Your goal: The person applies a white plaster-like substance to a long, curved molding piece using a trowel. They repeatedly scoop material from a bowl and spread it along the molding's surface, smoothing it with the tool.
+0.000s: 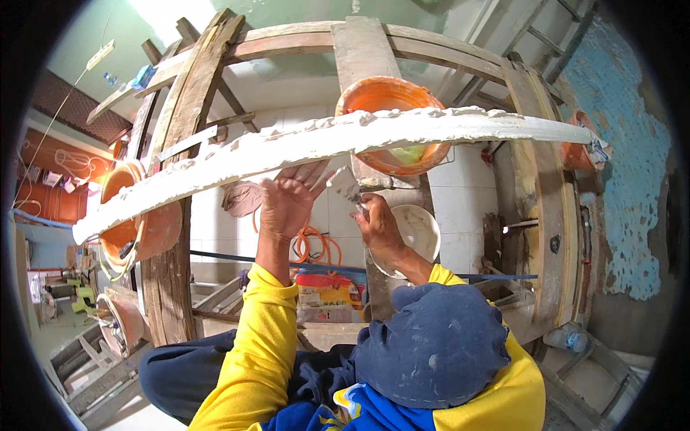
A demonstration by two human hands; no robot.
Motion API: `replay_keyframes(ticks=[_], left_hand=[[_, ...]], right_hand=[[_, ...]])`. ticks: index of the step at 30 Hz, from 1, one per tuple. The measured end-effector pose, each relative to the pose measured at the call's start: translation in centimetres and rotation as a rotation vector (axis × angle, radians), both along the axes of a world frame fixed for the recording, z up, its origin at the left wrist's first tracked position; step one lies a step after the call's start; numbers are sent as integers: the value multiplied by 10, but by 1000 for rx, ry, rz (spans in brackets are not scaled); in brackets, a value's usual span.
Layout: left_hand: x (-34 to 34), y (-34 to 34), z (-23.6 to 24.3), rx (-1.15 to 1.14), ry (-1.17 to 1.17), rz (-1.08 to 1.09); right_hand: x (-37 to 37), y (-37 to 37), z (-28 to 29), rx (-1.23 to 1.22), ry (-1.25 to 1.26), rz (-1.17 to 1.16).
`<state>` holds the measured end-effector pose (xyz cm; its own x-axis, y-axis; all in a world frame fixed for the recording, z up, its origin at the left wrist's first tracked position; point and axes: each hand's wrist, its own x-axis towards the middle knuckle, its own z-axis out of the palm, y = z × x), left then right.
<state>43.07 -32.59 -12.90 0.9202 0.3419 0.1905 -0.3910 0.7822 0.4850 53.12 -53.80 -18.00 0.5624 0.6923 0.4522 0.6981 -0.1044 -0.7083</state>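
Note:
A long white strip of plaster moulding (287,147), with lumpy wet plaster along its upper edge, runs across the whole view in front of me. My left hand (289,207) is open, palm up and fingers stretched, just below the strip's middle; whether the fingertips touch it I cannot tell. In my right hand (379,228) is a putty knife (346,184), its blade smeared with white plaster and tilted up toward the strip. Beneath that wrist sits a white bowl (422,233) of plaster, partly covered by my forearm.
An orange bucket (359,92) stands on a plank beyond the strip. Other orange buckets sit at left (164,228) and right (573,154). Wooden beams (167,276) frame the platform, with the tiled floor (460,194) below. An orange hose (316,244) and ladders (545,39) are also around.

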Motion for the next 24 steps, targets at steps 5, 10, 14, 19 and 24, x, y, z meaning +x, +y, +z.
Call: replay_keyframes(ticks=[5,10,14,19,24], left_hand=[[4,-9,6,-20,4,-13],[14,-18,10,53,15,0],[17,-18,15,45,31,13],[13,-11,6,16,-4,1],[11,-12,6,3,-7,3]], right_hand=[[25,-31,16,183,-66,-223],[104,-83,12,127,-216,-450],[153,-110,18,54,-530,-381],[180,-102,39,-1,-745,-315],[181,-117,38,-104,-759,-267]])
